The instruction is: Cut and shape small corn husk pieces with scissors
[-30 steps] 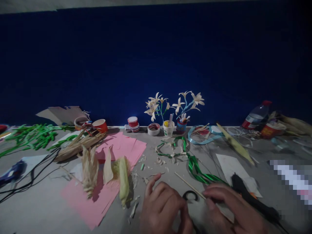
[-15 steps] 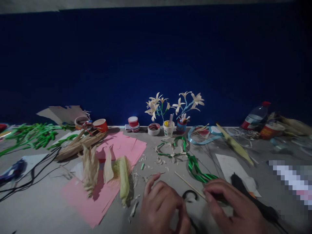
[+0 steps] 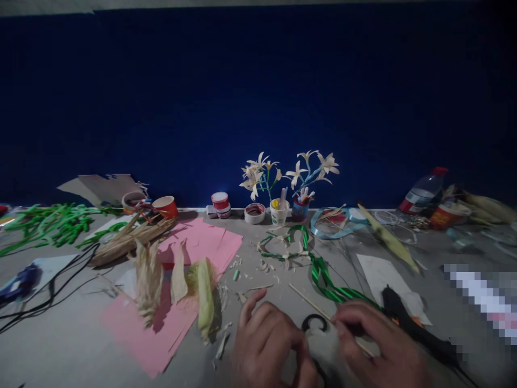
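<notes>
Wooden-looking and slender, a thin stick point(image 3: 309, 301) slants above a grey table point(image 3: 60, 345) near its front edge, pinched between the thumb and fingers of the person's right hand point(image 3: 383, 345); one end points forward and left, the other shows below the fingers. To its left, the left hand point(image 3: 272, 345) is loosely curled with one finger raised; whether it grips anything, I cannot tell. Between the hands lies a black ring-shaped piece point(image 3: 314, 323). Shiny green ribbon point(image 3: 327, 288) lies just beyond the right hand, and a black glue gun point(image 3: 424, 331) sits to that hand's right, partly over white paper point(image 3: 374, 268). Left of the left hand, a pale green husk point(image 3: 205, 302) and dried husks point(image 3: 148, 280) rest on pink sheets point(image 3: 141, 337). At the back, cream flowers point(image 3: 254, 178) rise near a white cup point(image 3: 278, 215), before a dark blue backdrop point(image 3: 202, 108)
</notes>
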Tool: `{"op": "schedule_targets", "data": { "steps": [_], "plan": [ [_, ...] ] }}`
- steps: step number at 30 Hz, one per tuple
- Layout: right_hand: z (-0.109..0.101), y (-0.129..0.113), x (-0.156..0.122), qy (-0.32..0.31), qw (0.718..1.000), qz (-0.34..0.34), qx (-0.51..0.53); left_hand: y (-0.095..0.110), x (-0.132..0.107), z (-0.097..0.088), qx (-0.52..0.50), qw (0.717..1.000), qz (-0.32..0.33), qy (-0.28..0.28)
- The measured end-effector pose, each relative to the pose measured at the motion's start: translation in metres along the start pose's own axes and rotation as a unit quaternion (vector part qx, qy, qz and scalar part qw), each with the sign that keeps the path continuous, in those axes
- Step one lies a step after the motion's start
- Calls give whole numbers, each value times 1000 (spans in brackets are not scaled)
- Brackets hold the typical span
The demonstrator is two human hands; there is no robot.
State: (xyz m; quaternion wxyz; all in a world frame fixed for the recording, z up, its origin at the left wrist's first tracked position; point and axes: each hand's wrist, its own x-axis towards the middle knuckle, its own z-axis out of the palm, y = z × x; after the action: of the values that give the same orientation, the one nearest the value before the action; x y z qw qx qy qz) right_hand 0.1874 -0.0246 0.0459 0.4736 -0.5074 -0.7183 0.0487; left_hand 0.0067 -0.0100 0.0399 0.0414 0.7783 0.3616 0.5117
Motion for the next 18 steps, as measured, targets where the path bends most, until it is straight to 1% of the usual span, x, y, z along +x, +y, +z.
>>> {"op": "schedule_targets", "data": {
  "steps": [1, 2, 4, 6, 9, 11, 14, 16, 18],
  "plan": [
    [-2, 1, 0, 8, 1000, 0, -3, 0, 0, 1, -1, 1000, -7, 10],
    [-4, 0, 0, 2, 1000, 0, 2, 0, 0, 1, -2, 1000, -12, 18],
    [-3, -6, 1, -33, 999, -1, 28, 1, 1, 2, -3, 1000, -13, 25],
    [3, -14, 1, -64, 997, -1, 52, 1, 2, 2, -2, 1000, -1, 10],
    [13, -20, 2, -69, 996, -2, 54, 0, 2, 0, 9, 1000, 20, -16],
    [16, -18, 1, -72, 996, -9, 47, -1, 2, -1, 15, 999, 26, -21],
    [10, -5, -2, -54, 998, -8, 20, -2, 1, -2, 12, 1000, 16, -15],
    [3, 3, -3, -24, 1000, 5, -11, -3, 1, -3, 8, 1000, 2, 1],
    [-2, 7, -4, 2, 1000, 12, -25, -2, 1, -3, 5, 1000, -14, 16]
  ]
}}
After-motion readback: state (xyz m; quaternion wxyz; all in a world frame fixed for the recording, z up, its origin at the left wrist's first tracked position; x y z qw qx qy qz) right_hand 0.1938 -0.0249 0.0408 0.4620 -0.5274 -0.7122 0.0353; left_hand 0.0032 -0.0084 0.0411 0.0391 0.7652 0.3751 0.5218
